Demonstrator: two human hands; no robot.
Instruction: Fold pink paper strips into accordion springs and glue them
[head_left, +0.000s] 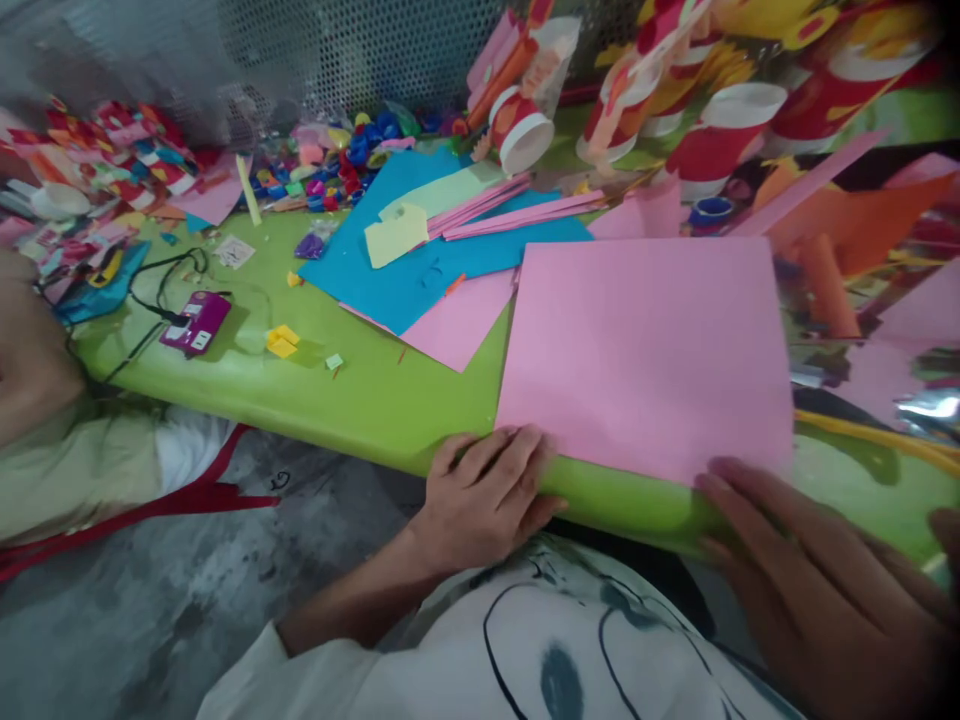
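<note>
A large pink sheet of paper (652, 340) lies flat on the green table, its near side reaching the rounded front edge. At the sheet's near left corner, my left hand (487, 490) rests over the table edge, fingers bent slightly and lying on the surface, holding nothing. My right hand (817, 590) is at the near right corner, fingers stretched out and their tips on the paper's edge; its thumb side is blurred. Left of the sheet, a blue sheet (360, 240) lies over another pink sheet (465, 320), with pink strips (517, 215) and a pale yellow-green piece (397, 237) on top.
Red and white paper cups (724, 140) stand along the back right, among orange and pink scraps. Colourful small pieces (360, 150) are heaped at the back. A purple device (196, 323) with a black cable sits left. Another person's arm (34, 350) is at the far left.
</note>
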